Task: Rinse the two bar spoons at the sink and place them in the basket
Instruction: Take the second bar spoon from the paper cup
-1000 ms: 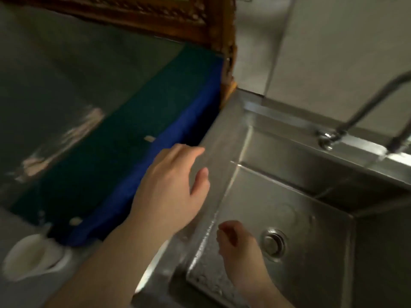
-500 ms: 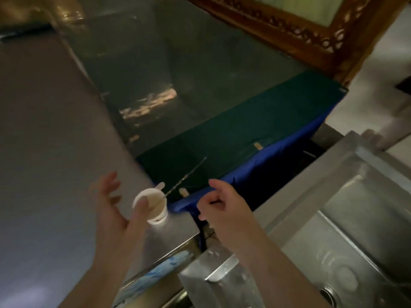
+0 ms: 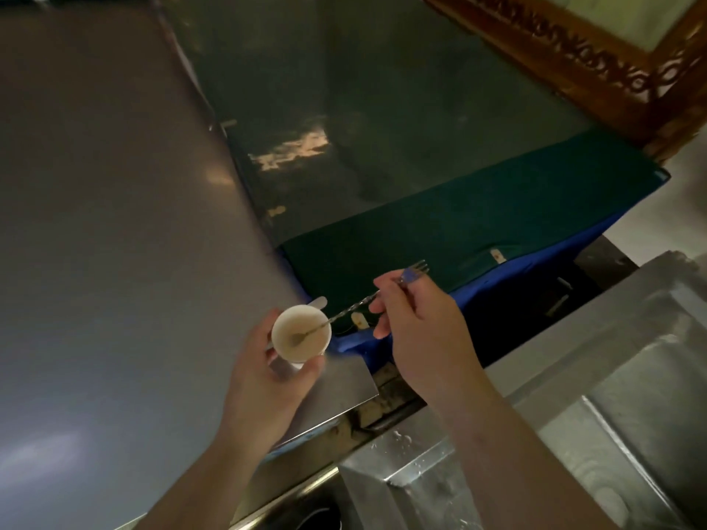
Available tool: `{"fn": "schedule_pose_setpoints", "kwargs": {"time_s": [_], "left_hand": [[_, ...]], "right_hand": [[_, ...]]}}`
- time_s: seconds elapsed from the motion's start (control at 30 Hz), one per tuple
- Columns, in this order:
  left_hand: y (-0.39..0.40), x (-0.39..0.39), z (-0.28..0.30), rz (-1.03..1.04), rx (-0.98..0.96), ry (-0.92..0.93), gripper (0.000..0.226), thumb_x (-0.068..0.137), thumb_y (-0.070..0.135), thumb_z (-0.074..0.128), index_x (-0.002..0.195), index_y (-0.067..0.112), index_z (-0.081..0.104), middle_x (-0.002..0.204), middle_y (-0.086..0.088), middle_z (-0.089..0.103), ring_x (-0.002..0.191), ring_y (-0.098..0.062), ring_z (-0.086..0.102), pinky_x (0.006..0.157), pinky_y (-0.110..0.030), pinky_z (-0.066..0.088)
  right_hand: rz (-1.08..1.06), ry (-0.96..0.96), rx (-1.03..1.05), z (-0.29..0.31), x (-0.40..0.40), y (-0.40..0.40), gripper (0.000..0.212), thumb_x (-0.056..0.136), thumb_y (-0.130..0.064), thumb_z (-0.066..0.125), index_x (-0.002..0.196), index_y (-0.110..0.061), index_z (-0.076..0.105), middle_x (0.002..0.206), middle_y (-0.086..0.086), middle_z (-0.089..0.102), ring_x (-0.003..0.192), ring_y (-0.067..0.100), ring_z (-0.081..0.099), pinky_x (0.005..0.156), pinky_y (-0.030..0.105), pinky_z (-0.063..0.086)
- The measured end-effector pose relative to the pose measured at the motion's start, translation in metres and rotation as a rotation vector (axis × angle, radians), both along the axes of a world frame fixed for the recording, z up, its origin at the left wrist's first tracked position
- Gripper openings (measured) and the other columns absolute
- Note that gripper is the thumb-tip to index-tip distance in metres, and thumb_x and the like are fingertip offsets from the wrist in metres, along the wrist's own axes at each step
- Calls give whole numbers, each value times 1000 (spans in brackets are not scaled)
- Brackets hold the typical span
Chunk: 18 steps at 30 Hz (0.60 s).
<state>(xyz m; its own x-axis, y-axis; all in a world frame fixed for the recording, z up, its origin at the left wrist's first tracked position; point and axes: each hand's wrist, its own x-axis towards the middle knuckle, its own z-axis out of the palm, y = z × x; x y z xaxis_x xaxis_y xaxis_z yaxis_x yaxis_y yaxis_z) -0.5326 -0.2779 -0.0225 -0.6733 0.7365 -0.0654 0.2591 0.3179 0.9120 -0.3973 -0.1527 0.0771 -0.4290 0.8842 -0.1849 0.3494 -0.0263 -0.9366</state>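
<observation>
A small white cup with a pale residue inside sits at the corner of the steel counter, and my left hand is wrapped around its side. A long twisted metal bar spoon stands slanted in the cup, bowl down, with a forked end sticking up past my fingers. My right hand pinches the spoon's upper shaft. The steel sink lies at the lower right, its rim wet. A second spoon and a basket are not in view.
A green mat with a blue edge covers the ledge behind the cup. A carved wooden frame runs across the top right. The grey counter spreads to the left, ending in a sharp corner beside the sink.
The view swung left from the sink to the counter. My left hand closed around the cup, and my right hand took hold of the spoon's shaft.
</observation>
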Motion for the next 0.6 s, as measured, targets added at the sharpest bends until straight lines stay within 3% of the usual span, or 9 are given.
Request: {"fn": "schedule_pose_setpoints", "kwargs": {"time_s": [0.1,0.2,0.4,0.5,0.6], "left_hand": [[-1,-2,-1,12,-13,-13,70,57,60,78,119,58,44,115,32,54,105,14,53,74,-14,46],[0,-2,1,0,-15,15,67,55,67,72,115,63,42,112,37,52,105,17,51,66,-6,46],[1,-2,8,-22,-32,48,61,56,65,68,111,65,42,108,43,50,104,20,48,63,-4,44],[1,-3,12,-36,-44,26,66,55,68,69,115,59,43,108,38,52,104,17,51,72,-13,48],[-3,1,19,2,-90,64,91,49,79,66,130,57,30,116,40,37,108,4,52,83,-25,47]], "right_hand": [[-49,8,-81,-2,0,-1,24,101,-29,45,86,-28,65,81,-7,68,56,-1,59,53,8,46],[-119,17,-160,-5,1,-5,24,100,-29,47,86,-29,66,79,-5,71,57,1,62,53,16,48],[-313,143,-240,-5,11,-7,27,100,-17,46,87,-21,69,68,-2,72,51,5,62,48,16,48],[-408,233,-296,-4,22,-7,25,100,-13,47,89,-16,69,67,1,72,54,12,62,50,24,48],[-492,373,-340,0,40,-8,23,98,-5,46,88,-6,67,65,6,70,52,17,60,53,30,44]]}}
